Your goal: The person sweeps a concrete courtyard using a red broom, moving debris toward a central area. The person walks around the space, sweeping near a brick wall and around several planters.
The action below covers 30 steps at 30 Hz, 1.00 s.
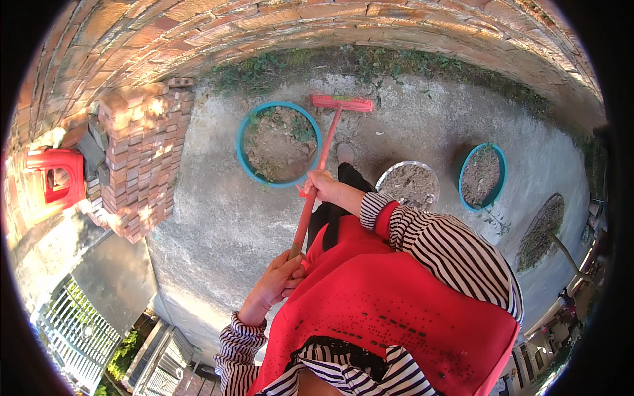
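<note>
A broom point(320, 155) with a red pole slants from my lap out across the concrete ground. Its red head point(341, 103) rests near the weedy strip at the foot of the brick wall. My left hand point(277, 280) is closed round the near end of the pole. Farther along, my right hand point(323, 187) grips the middle of the pole. Just left of the pole stands a round teal tub point(239, 146) of soil and small weeds. To the right is a white-rimmed round tub point(436, 181) of dry soil.
Another teal tub point(505, 173) of soil stands farther right, near a planted soil patch point(543, 231). At left are stacked bricks point(142, 155) and a red plastic stool point(76, 173). A brick wall point(317, 26) curves along the far side; a white railing point(79, 333) is lower left.
</note>
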Each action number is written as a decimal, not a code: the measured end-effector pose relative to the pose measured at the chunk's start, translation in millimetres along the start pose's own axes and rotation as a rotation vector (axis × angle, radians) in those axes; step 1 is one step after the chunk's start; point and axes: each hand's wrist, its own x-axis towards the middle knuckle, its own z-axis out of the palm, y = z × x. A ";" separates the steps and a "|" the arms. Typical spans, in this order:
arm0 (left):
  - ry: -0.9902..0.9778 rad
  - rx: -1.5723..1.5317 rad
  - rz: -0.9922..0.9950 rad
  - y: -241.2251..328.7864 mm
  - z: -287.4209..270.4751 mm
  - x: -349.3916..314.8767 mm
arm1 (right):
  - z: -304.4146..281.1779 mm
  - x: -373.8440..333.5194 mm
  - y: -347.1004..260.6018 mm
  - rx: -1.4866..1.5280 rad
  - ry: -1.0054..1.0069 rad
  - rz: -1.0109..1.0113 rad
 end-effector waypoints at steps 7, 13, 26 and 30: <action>-0.025 0.237 0.106 -13.2 -2.3 91.6 | -25.6 41.2 -50.4 -0.009 -0.100 -0.121; -0.033 -0.012 -0.064 -92.1 -61.5 110.8 | -85.6 86.5 31.9 -0.055 -0.041 -0.128; -0.232 0.025 0.044 -184.4 -78.2 -15.4 | -98.8 -16.8 141.9 -0.507 0.027 -0.387; -0.178 -0.088 0.123 -192.3 -51.3 60.5 | -107.9 10.5 78.1 -0.443 -0.181 -0.387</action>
